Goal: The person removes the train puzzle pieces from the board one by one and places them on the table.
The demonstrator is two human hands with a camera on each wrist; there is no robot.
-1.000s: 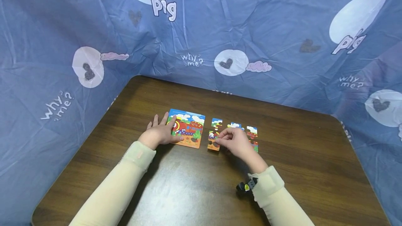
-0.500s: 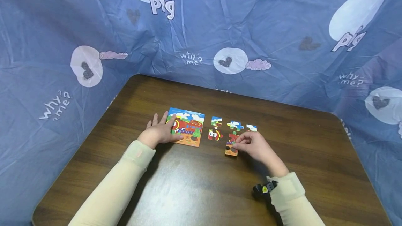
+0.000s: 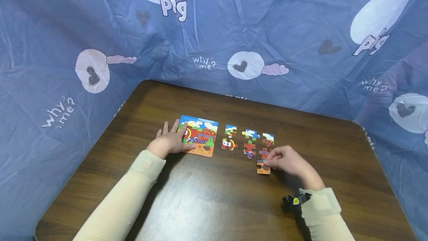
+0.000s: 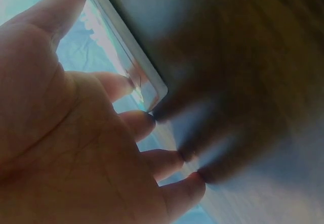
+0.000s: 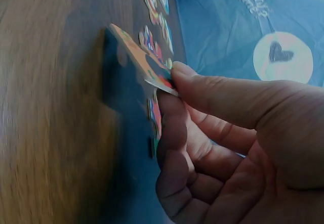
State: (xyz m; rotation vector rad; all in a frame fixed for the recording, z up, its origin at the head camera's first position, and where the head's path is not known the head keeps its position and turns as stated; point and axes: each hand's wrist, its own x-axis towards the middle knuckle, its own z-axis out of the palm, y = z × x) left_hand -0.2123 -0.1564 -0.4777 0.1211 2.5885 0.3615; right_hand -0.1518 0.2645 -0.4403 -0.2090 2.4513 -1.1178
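Note:
My left hand [image 3: 171, 142] lies with spread fingers on the left edge of a square puzzle board [image 3: 210, 137], which bears a red train picture; in the left wrist view the board's edge [image 4: 130, 44] meets the thumb and fingertips. Between thumb and forefinger, my right hand [image 3: 290, 162] pinches an orange puzzle piece [image 3: 263, 168]. That piece appears tilted above the table in the right wrist view. Beside it a red puzzle piece [image 3: 265, 153] is partly covered by the fingers.
Separate puzzle pieces lie right of the board: a sky piece [image 3: 230, 129], a train-face piece [image 3: 229, 144], a cloud piece [image 3: 250, 134], a red-and-purple piece [image 3: 249, 149] and a cloud-and-red piece [image 3: 268, 139]. The brown wooden table [image 3: 200, 203] stands against a blue printed cloth [image 3: 207, 29].
My right hand has carried the orange puzzle piece rightward and slightly nearer, from below the train-face piece to below the right column. My left hand has stayed on the board.

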